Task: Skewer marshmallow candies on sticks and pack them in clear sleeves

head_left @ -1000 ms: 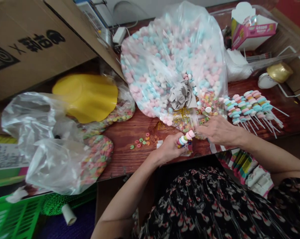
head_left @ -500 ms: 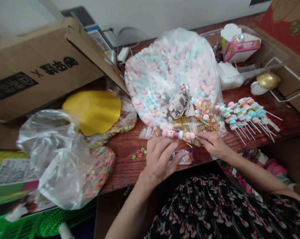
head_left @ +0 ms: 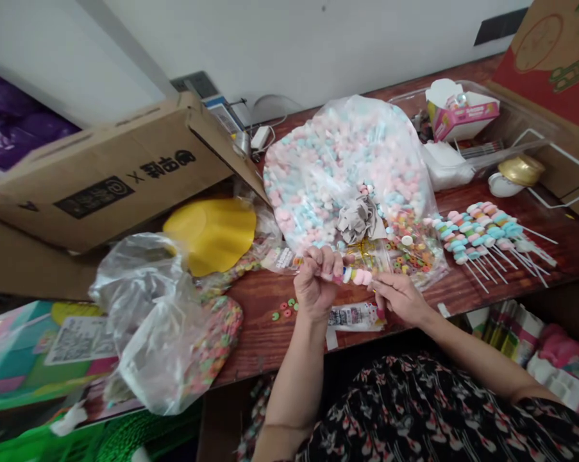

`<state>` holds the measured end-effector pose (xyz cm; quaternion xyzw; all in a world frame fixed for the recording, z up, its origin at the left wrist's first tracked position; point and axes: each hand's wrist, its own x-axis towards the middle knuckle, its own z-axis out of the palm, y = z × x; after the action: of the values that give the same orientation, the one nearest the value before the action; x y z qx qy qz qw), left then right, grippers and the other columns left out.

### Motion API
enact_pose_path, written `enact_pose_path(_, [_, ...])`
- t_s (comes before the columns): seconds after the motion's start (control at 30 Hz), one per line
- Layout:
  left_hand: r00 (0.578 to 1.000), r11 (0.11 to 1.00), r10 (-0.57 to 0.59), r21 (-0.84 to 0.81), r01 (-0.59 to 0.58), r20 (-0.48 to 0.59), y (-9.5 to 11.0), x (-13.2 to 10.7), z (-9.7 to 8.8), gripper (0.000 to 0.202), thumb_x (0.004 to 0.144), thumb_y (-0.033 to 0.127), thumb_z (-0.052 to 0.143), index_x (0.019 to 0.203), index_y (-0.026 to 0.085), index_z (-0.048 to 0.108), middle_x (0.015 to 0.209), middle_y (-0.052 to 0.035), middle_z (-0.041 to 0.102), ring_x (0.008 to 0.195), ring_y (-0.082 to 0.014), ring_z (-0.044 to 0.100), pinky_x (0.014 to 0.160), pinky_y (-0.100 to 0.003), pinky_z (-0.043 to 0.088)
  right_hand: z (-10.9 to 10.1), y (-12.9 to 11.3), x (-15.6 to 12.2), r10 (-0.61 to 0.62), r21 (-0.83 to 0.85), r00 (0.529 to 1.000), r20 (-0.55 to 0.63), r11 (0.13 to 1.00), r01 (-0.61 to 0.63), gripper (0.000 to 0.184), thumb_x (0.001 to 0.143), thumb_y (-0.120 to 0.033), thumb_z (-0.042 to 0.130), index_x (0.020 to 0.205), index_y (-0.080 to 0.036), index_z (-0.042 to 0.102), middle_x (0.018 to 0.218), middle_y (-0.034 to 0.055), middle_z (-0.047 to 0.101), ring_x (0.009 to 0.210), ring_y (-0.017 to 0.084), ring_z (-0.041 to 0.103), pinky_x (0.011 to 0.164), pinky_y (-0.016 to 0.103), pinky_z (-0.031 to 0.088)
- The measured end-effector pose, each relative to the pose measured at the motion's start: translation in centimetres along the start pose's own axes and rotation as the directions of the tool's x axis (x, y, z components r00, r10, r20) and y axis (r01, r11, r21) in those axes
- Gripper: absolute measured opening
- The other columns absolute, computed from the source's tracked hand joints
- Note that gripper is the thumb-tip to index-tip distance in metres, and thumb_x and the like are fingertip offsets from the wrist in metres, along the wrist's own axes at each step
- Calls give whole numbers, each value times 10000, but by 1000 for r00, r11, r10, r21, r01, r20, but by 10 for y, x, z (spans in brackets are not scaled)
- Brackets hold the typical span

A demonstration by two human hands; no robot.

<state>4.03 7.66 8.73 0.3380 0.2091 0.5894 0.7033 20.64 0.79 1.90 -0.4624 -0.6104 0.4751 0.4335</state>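
Note:
Between my two hands a skewer of pink, white and coloured marshmallows (head_left: pixel 359 276) lies level above the table. My left hand (head_left: pixel 317 285) is closed round its left end, which hides that part. At the other end, the fingers of my right hand (head_left: pixel 399 298) pinch the skewer near its stick. Just below, a small printed clear bag (head_left: pixel 354 317) lies flat by the table edge. Several green and red candy rings (head_left: pixel 286 308) sit left of my left hand. A bag of coloured rings (head_left: pixel 409 256) and a crumpled grey paper (head_left: pixel 359 219) are behind my hands.
A big clear bag of pastel marshmallows (head_left: pixel 337 154) fills the back. Finished-looking marshmallow skewers (head_left: pixel 481 231) lie at right, near a plastic tray (head_left: pixel 515 144) and a gold-topped jar (head_left: pixel 520 173). Left are a cardboard box (head_left: pixel 125 173), yellow sheet (head_left: pixel 212 234) and plastic bag (head_left: pixel 147 321).
My left hand has gone from loosely spread fingers to closed round the skewer's left end. My right hand still holds the other end. The view has shifted, so the table appears lower.

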Motion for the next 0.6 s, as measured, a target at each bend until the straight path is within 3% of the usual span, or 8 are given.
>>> enact_pose_path(0.07, [1000, 1000, -3, 29, 3, -9, -4, -1, -2, 580, 676, 542, 763, 606, 194, 305, 545, 83, 354, 473, -79, 423, 822, -426, 552, 4, -5, 3, 154, 225, 957, 248, 951, -212, 384, 962, -434, 380, 809, -157, 598, 462, -39, 546, 328, 68, 357, 382, 196, 303])
enact_pose_path(0.13, [1000, 996, -16, 86, 18, -15, -7, -1, -5, 608, 660, 587, 755, 614, 202, 287, 544, 84, 340, 460, -80, 416, 797, -418, 557, 7, -8, 5, 157, 249, 923, 352, 935, -254, 393, 960, -445, 368, 817, -154, 591, 475, -37, 551, 326, 69, 342, 373, 196, 291])
enact_pose_path(0.17, [1000, 993, -23, 112, 25, -18, -8, -1, -7, 606, 662, 595, 750, 617, 204, 290, 547, 82, 343, 463, -82, 425, 790, -411, 558, 7, -8, 6, 126, 193, 943, 309, 962, -191, 378, 960, -430, 381, 801, -158, 589, 517, -19, 576, 372, 78, 396, 411, 202, 332])
enact_pose_path(0.23, [999, 990, -29, 137, 33, -34, -9, 0, -10, 578, 682, 574, 744, 620, 201, 307, 572, 73, 371, 494, -86, 467, 793, -391, 556, 7, -5, 7, -19, -28, 996, 91, 999, 22, 303, 951, -369, 428, 795, -168, 593, 671, 38, 638, 561, 122, 533, 559, 246, 432])
enact_pose_path(0.3, [997, 990, -24, 140, 34, -68, -10, 1, -12, 553, 707, 538, 740, 620, 193, 317, 603, 67, 402, 535, -83, 505, 810, -372, 552, 5, -1, 7, -231, -271, 967, -106, 942, 196, 202, 936, -282, 461, 841, -177, 605, 805, 80, 650, 748, 171, 577, 702, 305, 459])
enact_pose_path(0.4, [995, 985, -19, 167, 34, -96, -15, 0, -12, 562, 704, 541, 739, 614, 186, 313, 604, 73, 415, 535, -73, 514, 818, -362, 549, 5, 6, 8, -398, -393, 901, -175, 867, 307, 163, 924, -187, 448, 883, -181, 606, 817, 82, 634, 786, 183, 570, 731, 321, 452])
enact_pose_path(0.5, [997, 980, -45, 191, 55, -56, -23, -4, -10, 534, 692, 510, 760, 622, 190, 337, 579, 79, 434, 516, -79, 527, 797, -358, 549, 9, 5, 12, -361, -312, 922, -141, 900, 305, 157, 907, -187, 486, 800, -178, 599, 729, 39, 598, 700, 154, 549, 681, 288, 437])
enact_pose_path(0.6, [995, 976, -97, 192, 100, -23, -29, -10, -9, 493, 687, 465, 777, 646, 195, 367, 579, 73, 467, 554, -104, 573, 776, -351, 545, 14, -2, 21, -175, -127, 981, -82, 978, 164, 199, 882, -241, 555, 701, -168, 592, 654, -3, 568, 616, 118, 518, 634, 252, 426])
